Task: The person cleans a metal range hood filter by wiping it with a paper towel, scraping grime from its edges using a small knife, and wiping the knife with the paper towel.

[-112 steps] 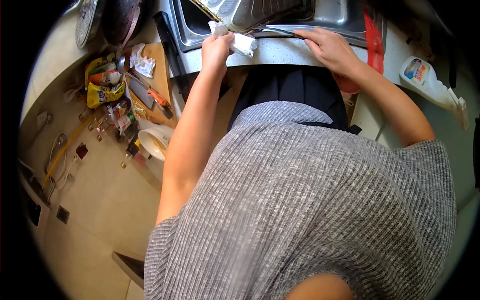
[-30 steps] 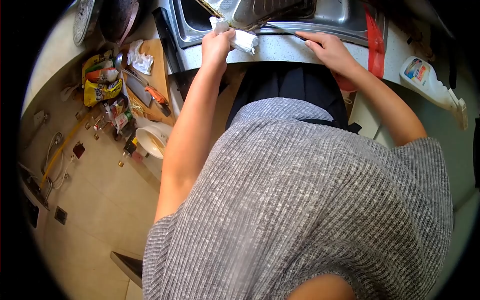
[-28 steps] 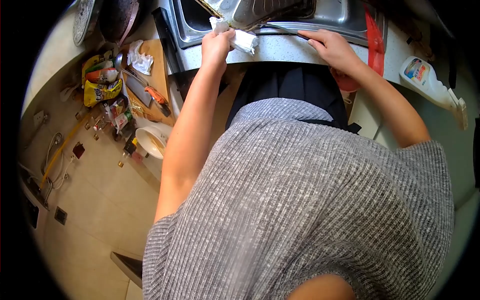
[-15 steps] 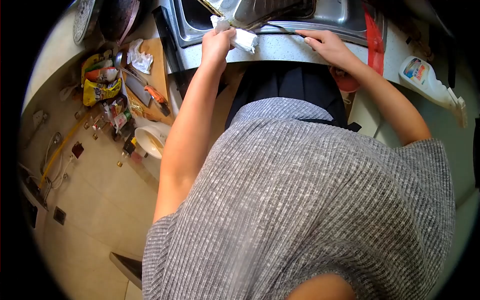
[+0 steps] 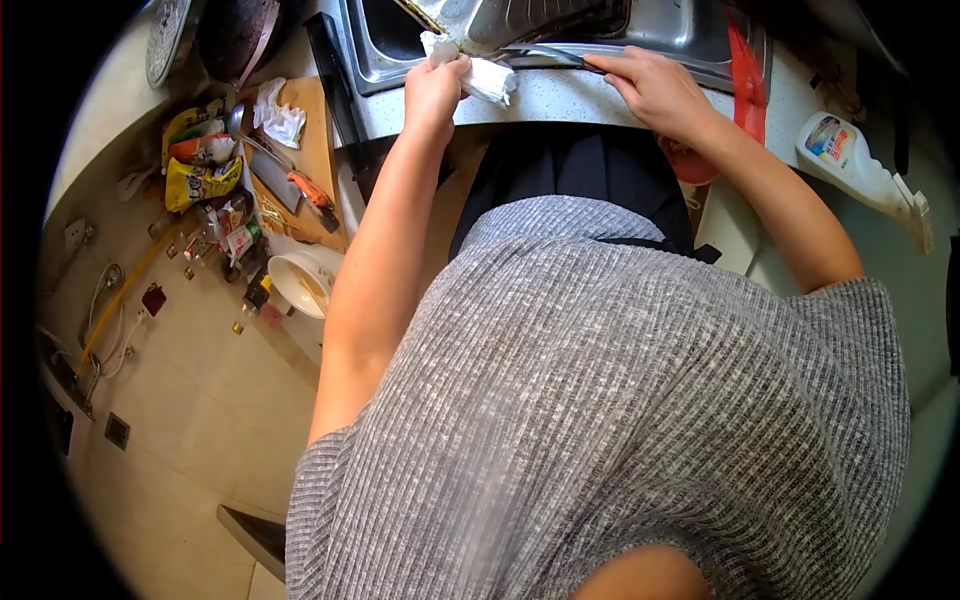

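My left hand [image 5: 434, 92] is closed around a crumpled white cloth or tissue [image 5: 488, 82] at the lower corner of a stained metal panel [image 5: 490, 22]. The panel rests tilted over the steel sink [image 5: 385, 72]. Closed on the dark handle of a thin metal tool [image 5: 555, 54], my right hand [image 5: 665, 92] is at the sink's front rim. The tool's shaft points left toward the panel's lower edge. Its tip is too small to make out.
A red plastic strip [image 5: 748, 80] hangs over the counter [image 5: 570, 100]. On the right lies a white spray bottle [image 5: 850, 160]. To the left are a cutting board [image 5: 315, 130], an orange-handled tool [image 5: 312, 188], a cleaver [image 5: 272, 180], yellow packets [image 5: 203, 185], a white bowl [image 5: 290, 285] and dark pans [image 5: 228, 45].
My right hand has shifted slightly up, and the tool's shaft has changed its angle a little. My left hand stays on the cloth, almost unmoved.
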The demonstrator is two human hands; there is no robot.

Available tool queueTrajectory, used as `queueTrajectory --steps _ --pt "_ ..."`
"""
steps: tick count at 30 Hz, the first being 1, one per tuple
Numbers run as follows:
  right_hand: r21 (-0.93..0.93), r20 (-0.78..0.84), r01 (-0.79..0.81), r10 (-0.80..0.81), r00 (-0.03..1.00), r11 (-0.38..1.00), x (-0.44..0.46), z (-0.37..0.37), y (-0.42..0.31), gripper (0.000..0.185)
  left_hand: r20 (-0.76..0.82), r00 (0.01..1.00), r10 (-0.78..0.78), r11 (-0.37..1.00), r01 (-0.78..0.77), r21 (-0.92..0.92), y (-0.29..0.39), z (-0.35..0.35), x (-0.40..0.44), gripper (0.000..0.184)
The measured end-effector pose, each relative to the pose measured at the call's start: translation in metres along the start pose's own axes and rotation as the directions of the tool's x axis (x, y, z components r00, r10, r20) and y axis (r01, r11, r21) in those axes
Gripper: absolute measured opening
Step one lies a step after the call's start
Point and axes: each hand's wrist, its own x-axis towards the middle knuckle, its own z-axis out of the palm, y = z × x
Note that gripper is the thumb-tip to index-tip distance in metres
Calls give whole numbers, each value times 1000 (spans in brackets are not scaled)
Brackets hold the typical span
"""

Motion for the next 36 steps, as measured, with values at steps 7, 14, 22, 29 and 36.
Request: queueTrajectory --steps 7,14,22,29,36 --pt "203 -37 -8 16 999 979 0 17 7 29 -2 1000 7 1000 -7 -16 1 2 1 21" --pt "135 -66 -9 18 998 991 -6 4 -4 27 -8 1000 18 1000 -18 3 -2 1 2 23" --pt "-59 24 34 -33 999 998 6 -12 -12 26 -21 1000 -1 1000 1 1 -1 1 0 23" --pt "-16 58 -15 16 998 1000 11 -7 -14 28 -28 1000 -2 1000 3 5 -3 -1 4 24" --pt "349 -38 -96 116 993 932 -2 16 0 29 -21 1000 23 1000 -22 21 -2 -1 1 21"
